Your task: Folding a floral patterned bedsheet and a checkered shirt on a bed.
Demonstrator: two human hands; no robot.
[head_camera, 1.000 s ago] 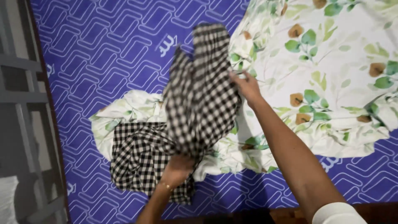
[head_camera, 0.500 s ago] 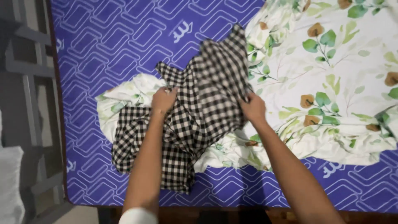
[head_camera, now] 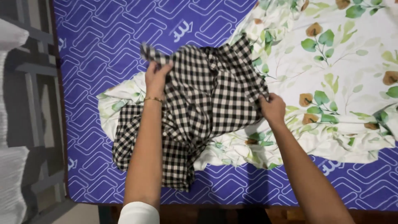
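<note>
Hands are gripping a black-and-white checked garment [head_camera: 207,103] that is lying spread on the blue patterned mattress [head_camera: 107,37]. We are pinching its upper left corner with our left hand [head_camera: 156,76] — fingers closed tight around the cloth, a thin gold bracelet [head_camera: 153,99] sitting at the wrist. Our right hand [head_camera: 273,108] is clamping the garment's right edge, fingers curled shut on the fabric. Beneath and to the right of the garment a white floral sheet [head_camera: 340,74] is lying rumpled — its leaves green, its flowers brown. Left of the mattress a grey frame [head_camera: 29,70] is showing.
</note>
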